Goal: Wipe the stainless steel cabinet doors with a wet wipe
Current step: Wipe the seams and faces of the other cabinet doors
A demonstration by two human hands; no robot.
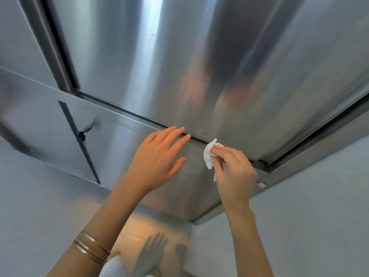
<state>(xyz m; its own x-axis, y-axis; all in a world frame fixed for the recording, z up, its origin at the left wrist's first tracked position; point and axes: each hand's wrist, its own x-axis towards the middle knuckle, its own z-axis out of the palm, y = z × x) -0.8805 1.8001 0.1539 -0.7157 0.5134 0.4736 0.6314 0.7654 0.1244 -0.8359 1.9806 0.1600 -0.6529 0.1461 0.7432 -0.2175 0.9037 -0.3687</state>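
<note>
A brushed stainless steel cabinet door (151, 62) fills the upper part of the head view, seen from below. Its lower edge meets a steel underside panel (123, 140) along a dark seam. My right hand (233, 172) pinches a crumpled white wet wipe (209, 154) and holds it at that seam, just under the door's bottom edge. My left hand (157, 156) lies flat with fingers spread on the underside panel, fingertips touching the seam, to the left of the wipe. Gold bangles sit on my left forearm.
A second steel door (18, 37) stands at the far left, split off by a dark vertical gap. A small black lock or knob (81, 134) sits on a strip of the underside panel. Pale blue walls (311, 206) surround the cabinet below and to the right.
</note>
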